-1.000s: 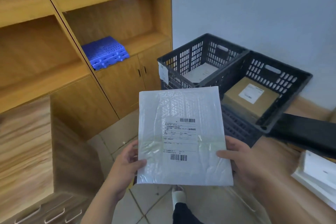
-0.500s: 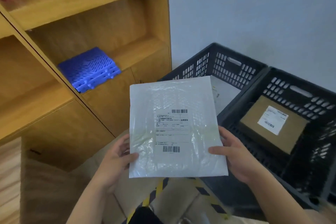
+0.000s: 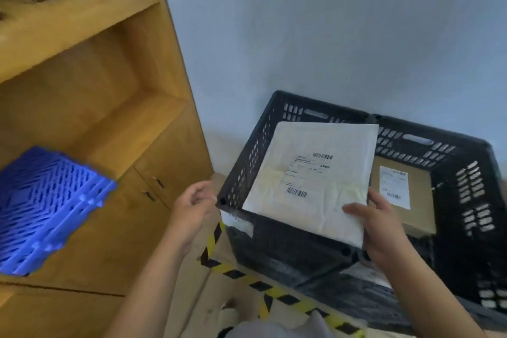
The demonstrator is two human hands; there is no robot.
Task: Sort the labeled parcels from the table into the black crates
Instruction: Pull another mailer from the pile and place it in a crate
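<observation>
A white bubble mailer (image 3: 310, 178) with a barcode label lies tilted over the opening of the left black crate (image 3: 241, 173), its near edge past the crate's front rim. My right hand (image 3: 381, 228) grips its near right corner. My left hand (image 3: 192, 208) is off the mailer, beside the crate's front left corner, fingers loosely curled and holding nothing. The right black crate (image 3: 472, 200) holds a brown cardboard box (image 3: 417, 197) with a white label.
A wooden shelf unit (image 3: 96, 118) with cabinet doors stands at the left, with a blue plastic grid piece (image 3: 46, 208) on it. A blue-grey wall is behind the crates. Black-and-yellow tape (image 3: 274, 296) runs along the floor in front of them.
The mailer has moved forward and down from in front of me onto the left crate. My left hand has let go of it; my right hand still holds it.
</observation>
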